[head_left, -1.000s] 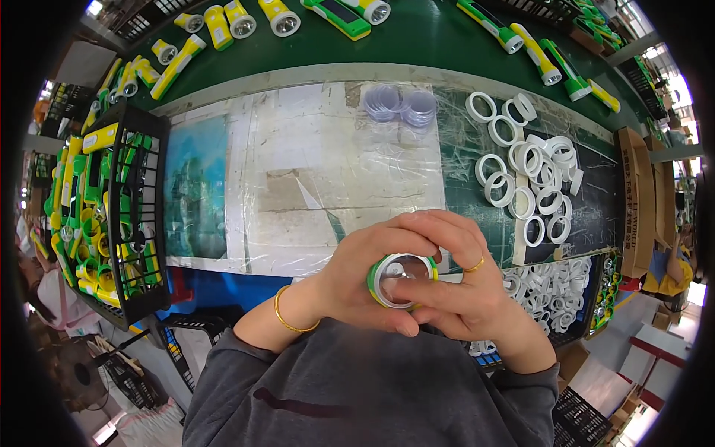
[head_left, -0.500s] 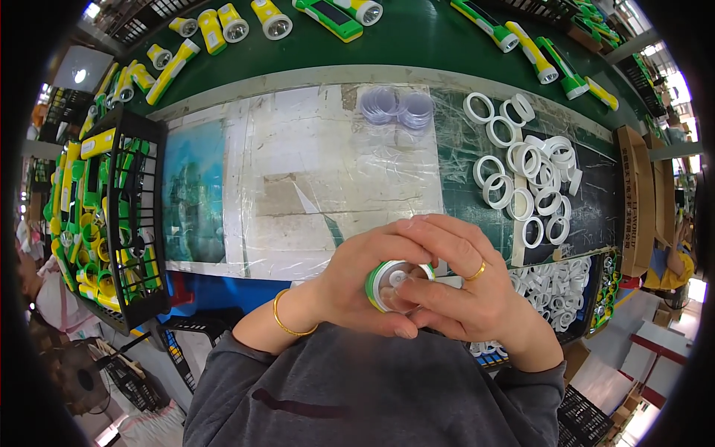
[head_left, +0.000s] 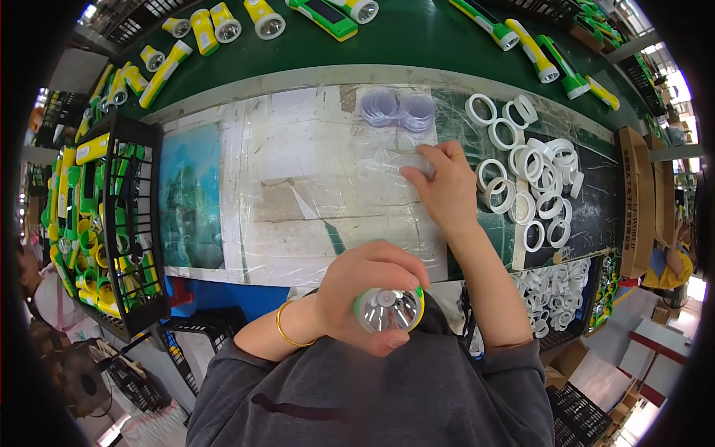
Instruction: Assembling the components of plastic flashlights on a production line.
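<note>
Right hand (head_left: 450, 182) has left the flashlight (head_left: 389, 310) for the worktop (head_left: 335, 201)

Half a second ago we saw both hands around the flashlight; now the right one is beyond it and to its right.

Nearest us, the flashlight sits in the left hand (head_left: 346, 290), reflector facing up, its green and yellow rim partly covered. That hand is curled round the head, fingers over the far side and thumb along the near side; the body below is hidden from us. We judge it light and stiff, its smooth plastic a little slippery. The shiny reflector would likely smudge or scratch, so we would hold it by the outer rim, as here, and keep fingertips out of the bowl.

To the flashlight's right, a heap of white parts (head_left: 551, 290) fills a container. Beyond the flashlight, the right hand's thumb and forefinger stand slightly apart near a faint see-through shape; we cannot tell whether they pinch it. White rings (head_left: 577, 185) lie beyond the flashlight to the right. Farther straight beyond it are two overlapping groups of clear discs (head_left: 381, 108), thin and probably easily scratched, best taken by their edges. Farthest from it, other flashlights (head_left: 268, 21) lie on a green surface (head_left: 417, 45).
</note>
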`<control>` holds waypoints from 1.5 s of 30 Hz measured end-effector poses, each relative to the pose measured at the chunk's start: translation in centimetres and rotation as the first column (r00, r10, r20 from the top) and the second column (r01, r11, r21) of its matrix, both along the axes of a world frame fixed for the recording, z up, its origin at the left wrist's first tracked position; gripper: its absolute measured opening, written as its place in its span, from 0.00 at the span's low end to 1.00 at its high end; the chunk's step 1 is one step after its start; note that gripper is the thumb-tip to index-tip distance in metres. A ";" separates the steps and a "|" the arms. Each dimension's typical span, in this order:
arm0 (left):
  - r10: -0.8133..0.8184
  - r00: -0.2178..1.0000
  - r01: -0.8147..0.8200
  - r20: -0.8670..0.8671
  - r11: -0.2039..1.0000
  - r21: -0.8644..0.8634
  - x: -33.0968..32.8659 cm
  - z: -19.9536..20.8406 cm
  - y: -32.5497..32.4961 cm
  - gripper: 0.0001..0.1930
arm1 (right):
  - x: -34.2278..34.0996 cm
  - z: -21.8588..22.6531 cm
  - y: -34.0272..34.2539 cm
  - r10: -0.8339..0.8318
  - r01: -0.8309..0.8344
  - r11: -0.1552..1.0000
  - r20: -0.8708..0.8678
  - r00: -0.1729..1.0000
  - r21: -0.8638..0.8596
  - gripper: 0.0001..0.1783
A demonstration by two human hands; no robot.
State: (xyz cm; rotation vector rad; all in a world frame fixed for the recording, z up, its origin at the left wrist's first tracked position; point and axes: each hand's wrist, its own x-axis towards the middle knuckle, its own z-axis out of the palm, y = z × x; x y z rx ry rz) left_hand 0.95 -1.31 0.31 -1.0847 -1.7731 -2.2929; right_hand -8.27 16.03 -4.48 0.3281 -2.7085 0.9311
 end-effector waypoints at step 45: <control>0.037 0.998 -0.037 -0.045 0.999 -0.001 -0.7 0.1 2.0 0.33 | 3.7 3.2 11.9 -0.036 0.025 0.920 0.021 0.999 0.391 0.35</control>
